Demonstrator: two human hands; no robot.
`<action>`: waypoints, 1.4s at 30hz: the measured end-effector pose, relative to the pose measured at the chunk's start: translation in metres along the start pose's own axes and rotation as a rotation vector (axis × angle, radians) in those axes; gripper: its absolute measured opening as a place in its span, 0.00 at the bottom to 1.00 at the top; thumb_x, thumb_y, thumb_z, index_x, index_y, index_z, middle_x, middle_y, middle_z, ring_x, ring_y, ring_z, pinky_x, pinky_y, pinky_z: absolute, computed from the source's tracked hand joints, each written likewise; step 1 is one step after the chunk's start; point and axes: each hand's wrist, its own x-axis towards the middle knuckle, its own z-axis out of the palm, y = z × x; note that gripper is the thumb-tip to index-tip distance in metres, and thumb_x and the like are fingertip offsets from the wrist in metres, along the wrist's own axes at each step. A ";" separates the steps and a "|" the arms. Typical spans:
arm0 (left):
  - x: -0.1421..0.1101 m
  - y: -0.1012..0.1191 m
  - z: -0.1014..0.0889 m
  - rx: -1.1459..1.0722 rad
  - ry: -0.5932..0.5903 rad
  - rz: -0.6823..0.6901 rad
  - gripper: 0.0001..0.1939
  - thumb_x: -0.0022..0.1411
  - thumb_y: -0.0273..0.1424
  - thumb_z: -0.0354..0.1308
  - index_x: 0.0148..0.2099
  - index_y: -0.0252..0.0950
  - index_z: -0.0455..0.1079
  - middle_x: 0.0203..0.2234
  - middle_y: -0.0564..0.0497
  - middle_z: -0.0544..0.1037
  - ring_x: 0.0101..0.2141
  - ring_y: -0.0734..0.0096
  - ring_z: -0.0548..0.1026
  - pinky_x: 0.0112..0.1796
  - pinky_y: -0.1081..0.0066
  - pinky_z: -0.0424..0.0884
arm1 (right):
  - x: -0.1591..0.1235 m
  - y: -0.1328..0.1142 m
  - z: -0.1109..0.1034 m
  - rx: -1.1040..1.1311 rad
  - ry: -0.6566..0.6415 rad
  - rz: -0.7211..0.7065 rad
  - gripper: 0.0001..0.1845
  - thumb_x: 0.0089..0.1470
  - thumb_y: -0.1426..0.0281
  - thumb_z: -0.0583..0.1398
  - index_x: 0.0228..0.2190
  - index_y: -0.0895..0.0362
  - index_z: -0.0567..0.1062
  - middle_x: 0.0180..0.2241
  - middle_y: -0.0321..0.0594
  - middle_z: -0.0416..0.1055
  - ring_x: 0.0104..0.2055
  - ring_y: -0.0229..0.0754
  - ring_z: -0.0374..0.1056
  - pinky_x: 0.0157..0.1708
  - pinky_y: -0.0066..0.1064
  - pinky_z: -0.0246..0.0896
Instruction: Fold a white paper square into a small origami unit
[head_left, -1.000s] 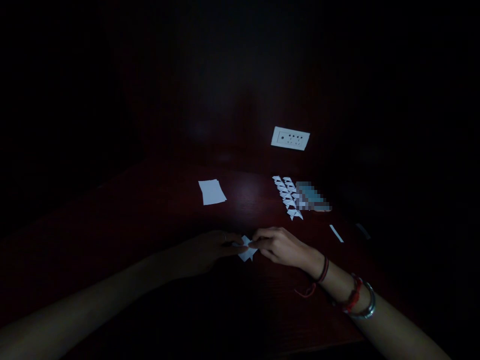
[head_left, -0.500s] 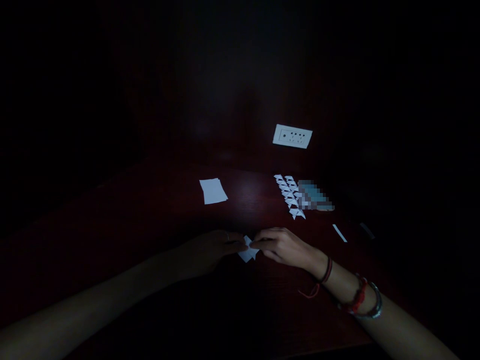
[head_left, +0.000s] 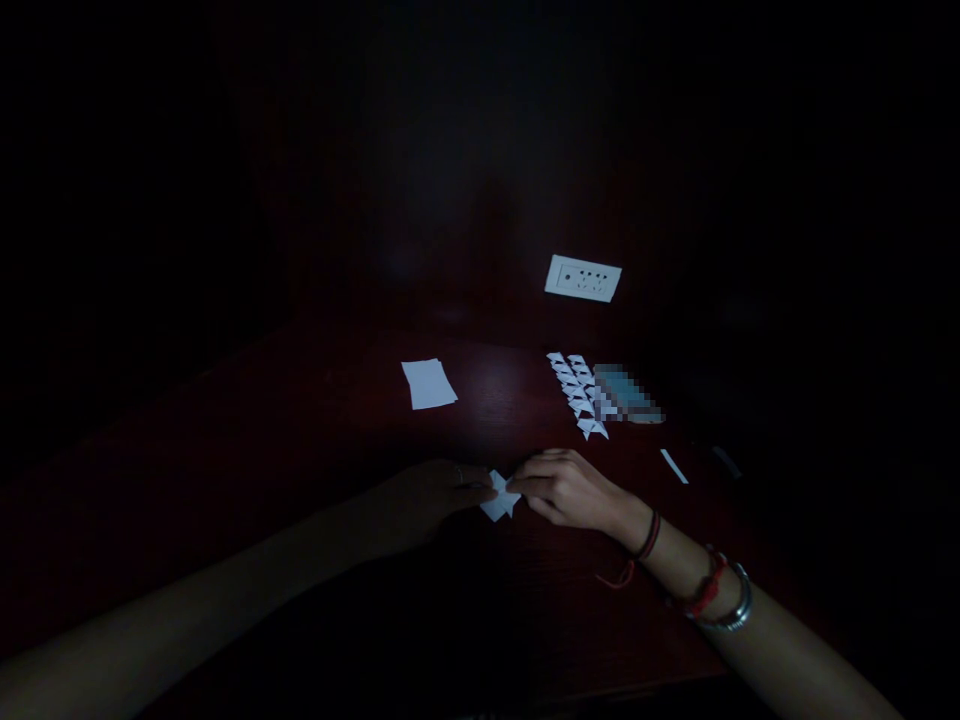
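Between my two hands is a small piece of folded white paper [head_left: 498,500], with pointed corners showing above and below my fingertips. My left hand [head_left: 431,497], in deep shadow and with a ring on one finger, pinches its left side. My right hand [head_left: 570,488], better lit, pinches the right side between thumb and fingers. Beyond my right hand, several folded white paper pieces [head_left: 576,392] lie in two rows. A small stack of flat white paper sheets [head_left: 429,385] rests beyond my left hand.
The dark red table [head_left: 495,420] meets a wall carrying a white socket plate [head_left: 583,279]. A blurred-out bluish flat object [head_left: 631,393] lies beside the folded rows. Narrow paper strips [head_left: 674,466] lie at the right. Most surroundings are too dark to make out.
The view has shifted slightly. My right fingers have drawn back a little to the right, so more of the folded paper's middle shows. My left hand keeps its pinch.
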 end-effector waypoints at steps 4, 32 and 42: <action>0.000 0.007 -0.008 0.042 -0.029 -0.022 0.29 0.53 0.16 0.46 0.56 0.42 0.52 0.53 0.50 0.58 0.50 0.65 0.59 0.48 0.62 0.58 | 0.001 -0.003 -0.002 -0.030 0.011 0.005 0.13 0.50 0.74 0.51 0.37 0.57 0.71 0.35 0.39 0.69 0.37 0.37 0.64 0.40 0.30 0.55; 0.004 0.019 -0.016 0.019 0.037 -0.018 0.27 0.52 0.15 0.45 0.53 0.40 0.57 0.49 0.50 0.63 0.47 0.67 0.62 0.46 0.65 0.59 | -0.006 0.002 -0.003 0.000 0.019 -0.001 0.13 0.50 0.76 0.51 0.37 0.56 0.71 0.36 0.38 0.68 0.37 0.37 0.64 0.40 0.29 0.57; 0.004 0.026 -0.019 -0.044 0.106 -0.143 0.22 0.56 0.18 0.44 0.52 0.37 0.56 0.47 0.47 0.64 0.45 0.67 0.63 0.44 0.65 0.62 | -0.008 0.001 -0.010 0.156 0.203 0.119 0.13 0.52 0.73 0.51 0.39 0.58 0.70 0.37 0.41 0.67 0.37 0.35 0.64 0.38 0.27 0.60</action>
